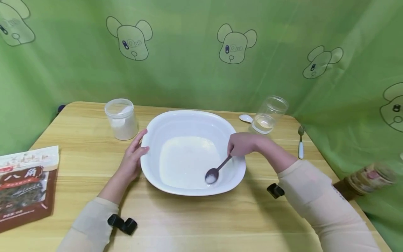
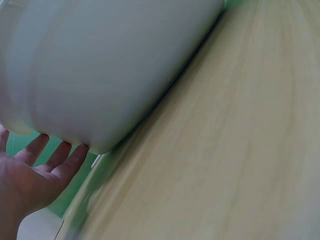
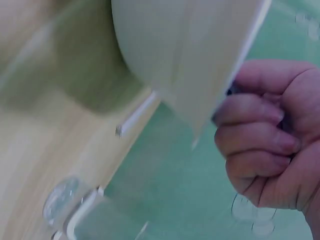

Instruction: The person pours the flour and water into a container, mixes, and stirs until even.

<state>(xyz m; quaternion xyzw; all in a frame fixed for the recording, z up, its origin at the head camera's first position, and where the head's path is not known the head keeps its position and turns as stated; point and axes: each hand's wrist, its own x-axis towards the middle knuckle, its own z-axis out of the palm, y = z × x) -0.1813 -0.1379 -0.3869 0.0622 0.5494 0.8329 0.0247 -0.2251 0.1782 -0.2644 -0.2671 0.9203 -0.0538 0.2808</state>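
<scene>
A large white basin (image 1: 192, 120) stands on the table, with a pale, shiny surface across its bottom. My left hand (image 1: 133, 157) holds the basin at its left side. In the left wrist view its fingertips (image 2: 75, 155) press against the outer wall, and the thumb is hidden there. In the head view my right hand (image 1: 244, 144) reaches over the right rim and grips the handle of a dark brown spoon (image 1: 212, 176). The spoon tilts down into the basin, its bowl near the front right and holding something whitish. In the right wrist view its fingers (image 3: 255, 140) curl tightly.
A clear jar of white powder (image 1: 122, 124) stands back left. A glass (image 1: 267, 117) with some clear liquid stands back right, beside a white spoon (image 1: 245, 118). At right are a fork (image 1: 301, 143) and a brown jar (image 1: 365, 180). A spice bag (image 1: 28, 185) lies left.
</scene>
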